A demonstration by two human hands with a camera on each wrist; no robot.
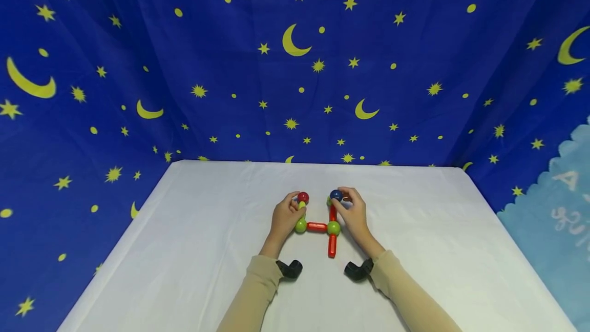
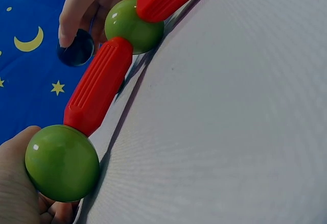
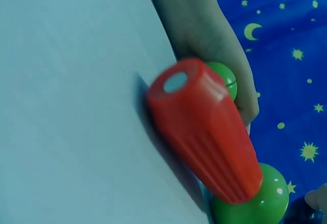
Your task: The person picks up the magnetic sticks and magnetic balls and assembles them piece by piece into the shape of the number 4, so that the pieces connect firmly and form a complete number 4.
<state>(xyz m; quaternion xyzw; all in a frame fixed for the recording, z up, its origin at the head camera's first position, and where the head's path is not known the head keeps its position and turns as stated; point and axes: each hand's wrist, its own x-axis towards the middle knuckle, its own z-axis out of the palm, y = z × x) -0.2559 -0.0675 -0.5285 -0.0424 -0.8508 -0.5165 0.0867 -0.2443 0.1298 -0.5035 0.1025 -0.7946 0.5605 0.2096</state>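
On the white table lies a joined frame of magnetic balls and rods. My left hand (image 1: pixel 287 215) grips the light green rod (image 1: pixel 301 205) at its left side, between a red ball (image 1: pixel 302 198) and a green ball (image 1: pixel 300 226). A red rod (image 1: pixel 317 227) links that ball to a second green ball (image 1: pixel 333 228). From there one red rod (image 1: pixel 333 214) runs away and another red rod (image 1: pixel 332 246) points toward me, its silvery end showing in the right wrist view. My right hand (image 1: pixel 355 214) pinches a dark blue ball (image 1: pixel 336 195), with a green ball (image 1: pixel 329 201) partly hidden behind it.
The white-covered table (image 1: pixel 207 209) spreads around the frame. A blue curtain (image 1: pixel 295 76) with yellow moons and stars stands behind it and at the sides. Black wrist mounts (image 1: pixel 290 269) jut inward from both sleeves. Light blue cloth (image 1: pixel 553 209) hangs at the right.
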